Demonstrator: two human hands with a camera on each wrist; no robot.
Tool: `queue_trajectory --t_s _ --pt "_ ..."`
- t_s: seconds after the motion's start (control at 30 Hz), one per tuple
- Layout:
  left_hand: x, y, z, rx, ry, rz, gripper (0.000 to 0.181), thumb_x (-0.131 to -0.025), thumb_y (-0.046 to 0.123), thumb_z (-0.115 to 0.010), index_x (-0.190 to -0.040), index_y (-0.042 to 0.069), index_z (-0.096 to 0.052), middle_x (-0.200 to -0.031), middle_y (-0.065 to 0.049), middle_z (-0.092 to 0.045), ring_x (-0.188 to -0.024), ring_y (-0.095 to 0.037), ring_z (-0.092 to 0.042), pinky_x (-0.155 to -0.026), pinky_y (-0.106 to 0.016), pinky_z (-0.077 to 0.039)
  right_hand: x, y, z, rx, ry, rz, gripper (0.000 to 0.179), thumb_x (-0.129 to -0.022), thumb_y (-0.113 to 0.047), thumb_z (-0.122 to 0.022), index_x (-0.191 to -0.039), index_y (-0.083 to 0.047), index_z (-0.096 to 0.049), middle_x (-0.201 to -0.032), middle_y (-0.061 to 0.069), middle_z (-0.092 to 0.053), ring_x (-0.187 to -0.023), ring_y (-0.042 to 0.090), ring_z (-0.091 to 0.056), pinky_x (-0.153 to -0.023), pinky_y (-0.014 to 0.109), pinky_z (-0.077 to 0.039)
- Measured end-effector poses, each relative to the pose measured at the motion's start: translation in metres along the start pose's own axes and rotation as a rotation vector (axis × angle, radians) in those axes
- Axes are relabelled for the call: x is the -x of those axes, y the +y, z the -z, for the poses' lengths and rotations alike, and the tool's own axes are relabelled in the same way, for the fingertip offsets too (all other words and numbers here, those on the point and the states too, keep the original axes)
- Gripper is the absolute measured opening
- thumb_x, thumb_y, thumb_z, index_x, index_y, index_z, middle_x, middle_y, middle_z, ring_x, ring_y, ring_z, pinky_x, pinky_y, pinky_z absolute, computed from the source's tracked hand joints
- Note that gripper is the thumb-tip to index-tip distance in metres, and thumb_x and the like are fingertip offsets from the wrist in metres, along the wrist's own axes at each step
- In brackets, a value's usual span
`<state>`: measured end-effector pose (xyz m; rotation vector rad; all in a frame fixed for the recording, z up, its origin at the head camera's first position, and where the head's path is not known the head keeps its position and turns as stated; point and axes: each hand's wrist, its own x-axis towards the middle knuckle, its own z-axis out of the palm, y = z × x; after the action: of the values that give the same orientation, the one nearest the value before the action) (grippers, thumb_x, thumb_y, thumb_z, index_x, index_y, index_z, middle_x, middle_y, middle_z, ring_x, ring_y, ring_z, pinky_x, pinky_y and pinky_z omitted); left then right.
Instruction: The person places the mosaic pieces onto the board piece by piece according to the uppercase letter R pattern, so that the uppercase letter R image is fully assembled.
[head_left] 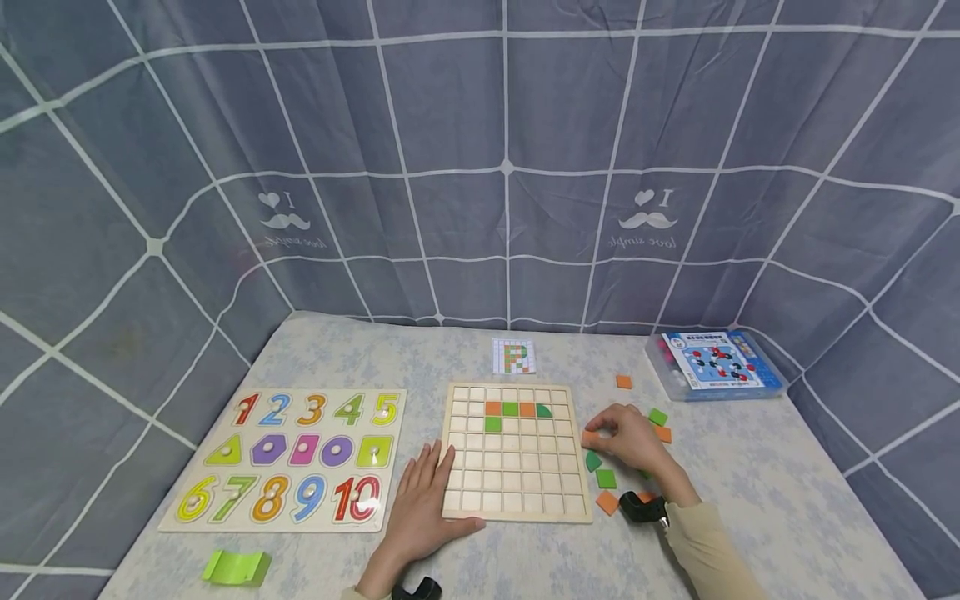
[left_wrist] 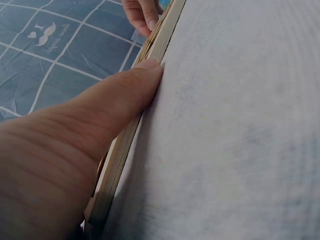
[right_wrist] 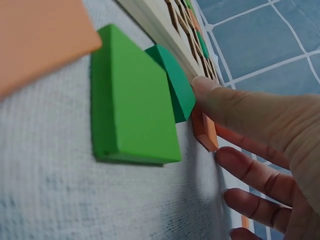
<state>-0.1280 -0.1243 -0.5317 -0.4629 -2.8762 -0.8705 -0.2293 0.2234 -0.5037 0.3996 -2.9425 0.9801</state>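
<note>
A wooden grid board (head_left: 517, 483) lies in the middle of the table. In its upper rows sit orange and green square tiles (head_left: 510, 409) and one dark green rounded tile (head_left: 544, 411). My left hand (head_left: 422, 508) lies with fingers spread along the board's left side, its thumb (left_wrist: 125, 92) against the near edge. Beside the right edge, my right hand (head_left: 633, 437) pinches an orange tile (right_wrist: 204, 131) between thumb and fingers. Close to those fingertips are a dark green rounded tile (right_wrist: 175, 82) and a green square tile (right_wrist: 140, 100).
More loose tiles (head_left: 607, 502) lie right of the board. A pattern card (head_left: 513, 356) sits behind it. To the left is a number-and-shape puzzle board (head_left: 285, 483), with a light green block (head_left: 236, 568) nearer me. A plastic case (head_left: 716, 367) stands back right.
</note>
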Motion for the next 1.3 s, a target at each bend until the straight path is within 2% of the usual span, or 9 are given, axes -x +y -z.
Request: queue_trajectory --t_s 0.27,0.5,0.63,0.83,1.07,1.3 --pt "0.001 -0.001 -0.001 -0.008 0.005 -0.005 0.108 -0.070 0.066 -0.069 -0.147 0.000 -0.031 -0.151 -0.022 -0.024 -0.140 -0.037 -0.014 -0.110 -0.051 -0.009 0.000 0.002 -0.003 0.004 0.017 0.040 0.017 -0.075 -0.031 -0.081 -0.081 -0.019 -0.071 -0.084 -0.006 -0.059 -0.077 0.017 -0.046 -0.070 0.036 -0.038" --pt "0.001 -0.001 -0.002 0.001 0.029 -0.022 0.108 -0.068 0.063 -0.072 -0.146 -0.001 -0.033 -0.150 -0.023 -0.026 -0.139 -0.039 -0.016 -0.109 -0.053 -0.012 0.000 -0.004 -0.005 -0.057 0.002 0.016 0.021 -0.074 -0.019 -0.082 -0.077 -0.016 -0.061 -0.072 -0.002 -0.050 -0.064 0.017 -0.041 -0.058 0.031 -0.034" --pt "0.001 -0.002 -0.002 -0.001 0.019 -0.012 0.108 -0.068 0.064 -0.072 -0.147 0.000 -0.032 -0.150 -0.023 -0.025 -0.140 -0.038 -0.014 -0.110 -0.051 -0.010 0.001 -0.005 -0.006 -0.079 -0.009 0.001 0.022 -0.077 -0.017 -0.080 -0.077 -0.016 -0.058 -0.066 -0.003 -0.048 -0.058 0.016 -0.041 -0.054 0.029 -0.033" --pt "0.001 -0.001 -0.002 -0.005 -0.007 0.007 0.109 -0.069 0.064 -0.071 -0.148 0.002 -0.030 -0.151 -0.021 -0.024 -0.141 -0.036 -0.012 -0.111 -0.049 -0.007 0.001 -0.004 -0.009 -0.108 -0.015 -0.011 0.022 -0.079 -0.015 -0.078 -0.079 -0.014 -0.056 -0.066 -0.002 -0.048 -0.057 0.016 -0.041 -0.052 0.027 -0.033" --pt "0.002 0.000 -0.002 0.001 0.006 -0.007 0.108 -0.070 0.064 -0.071 -0.147 0.000 -0.032 -0.149 -0.023 -0.026 -0.139 -0.038 -0.015 -0.110 -0.051 -0.010 0.002 -0.003 -0.010 -0.139 -0.017 -0.013 0.020 -0.080 -0.013 -0.077 -0.081 -0.012 -0.057 -0.067 -0.002 -0.049 -0.056 0.016 -0.041 -0.051 0.027 -0.033" --pt "0.001 -0.002 -0.003 -0.004 0.023 -0.017 0.108 -0.069 0.065 -0.070 -0.147 0.000 -0.032 -0.149 -0.023 -0.027 -0.139 -0.039 -0.016 -0.109 -0.052 -0.011 0.001 -0.011 -0.011 -0.193 0.030 -0.011 0.019 -0.081 -0.013 -0.076 -0.084 -0.011 -0.057 -0.066 0.000 -0.047 -0.055 0.016 -0.040 -0.051 0.026 -0.033"
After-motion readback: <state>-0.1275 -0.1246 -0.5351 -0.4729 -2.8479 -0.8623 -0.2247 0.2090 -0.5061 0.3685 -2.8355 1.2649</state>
